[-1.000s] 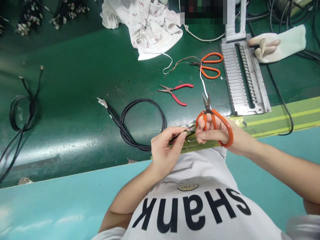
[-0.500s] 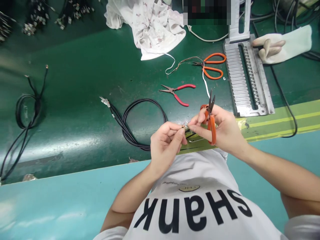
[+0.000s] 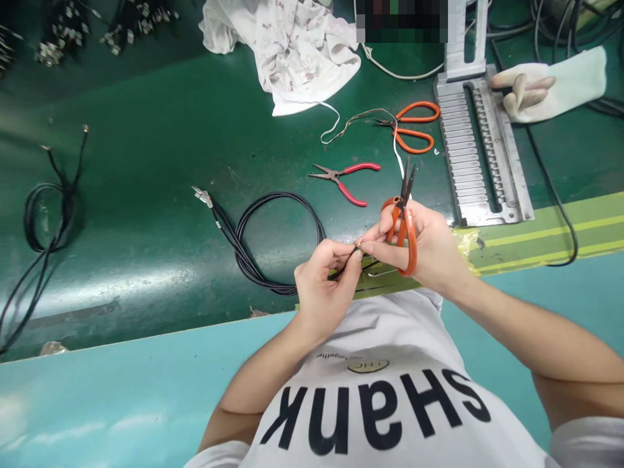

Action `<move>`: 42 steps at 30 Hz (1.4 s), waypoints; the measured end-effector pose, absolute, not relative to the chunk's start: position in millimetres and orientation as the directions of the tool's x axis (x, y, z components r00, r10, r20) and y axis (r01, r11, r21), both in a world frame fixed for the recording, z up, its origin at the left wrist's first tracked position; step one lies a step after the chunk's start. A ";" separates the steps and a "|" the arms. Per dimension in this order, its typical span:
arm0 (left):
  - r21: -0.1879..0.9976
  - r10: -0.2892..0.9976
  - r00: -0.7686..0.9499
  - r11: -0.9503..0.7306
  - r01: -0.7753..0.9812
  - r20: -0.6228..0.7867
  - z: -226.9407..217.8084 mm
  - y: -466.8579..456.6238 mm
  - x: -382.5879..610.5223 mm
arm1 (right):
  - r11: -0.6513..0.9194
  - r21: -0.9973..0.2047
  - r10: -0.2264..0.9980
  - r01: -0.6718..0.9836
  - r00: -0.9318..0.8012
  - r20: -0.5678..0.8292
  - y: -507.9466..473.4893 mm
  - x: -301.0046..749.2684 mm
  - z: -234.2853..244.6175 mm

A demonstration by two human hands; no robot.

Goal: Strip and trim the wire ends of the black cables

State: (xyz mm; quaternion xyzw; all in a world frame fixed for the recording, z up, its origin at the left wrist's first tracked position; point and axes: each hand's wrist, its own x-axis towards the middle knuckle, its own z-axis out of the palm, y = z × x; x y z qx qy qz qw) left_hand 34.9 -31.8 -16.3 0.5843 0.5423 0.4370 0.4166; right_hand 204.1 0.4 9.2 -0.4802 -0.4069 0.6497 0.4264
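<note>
Between thumb and fingers my left hand [image 3: 324,276] pinches a black cable [image 3: 347,261] close to its end. My right hand [image 3: 426,244] has scissors with orange handles [image 3: 409,244] hooked on its fingers, their dark blades pointing away from me. Its thumb and index fingertip meet at the cable's end, right beside my left fingertips; small reddish wires show there, too small to make out well. The coil of black cable [image 3: 244,260] lies left of my hands, with metal connectors [image 3: 202,196] at its far end.
Beyond my hands lie red-handled pliers [image 3: 341,174] and a second pair of orange scissors [image 3: 414,128]. A slotted metal fixture [image 3: 480,156] and a white glove [image 3: 560,88] are at the right. A white cloth [image 3: 302,58] lies at the back, another black cable [image 3: 49,221] at the left.
The scissors in my right hand have tilted and shifted slightly left. My left fingers have shifted a little, and more of the black cable now shows between them.
</note>
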 end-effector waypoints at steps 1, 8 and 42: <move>0.947 0.995 0.034 -0.100 0.307 0.095 -17.1 -31.6 35.1 | -0.305 -0.938 0.945 -0.165 -0.175 -0.277 0.8 204.4 8.2; 0.835 0.957 0.086 -0.283 0.472 0.276 -19.5 -30.1 36.4 | -0.202 -0.978 0.968 -0.043 -0.159 -0.193 4.3 208.0 6.2; 0.940 0.944 0.260 0.264 -0.215 -0.205 -11.7 -23.6 21.9 | 0.050 -0.926 0.987 0.374 -0.158 -0.010 -4.9 209.4 1.2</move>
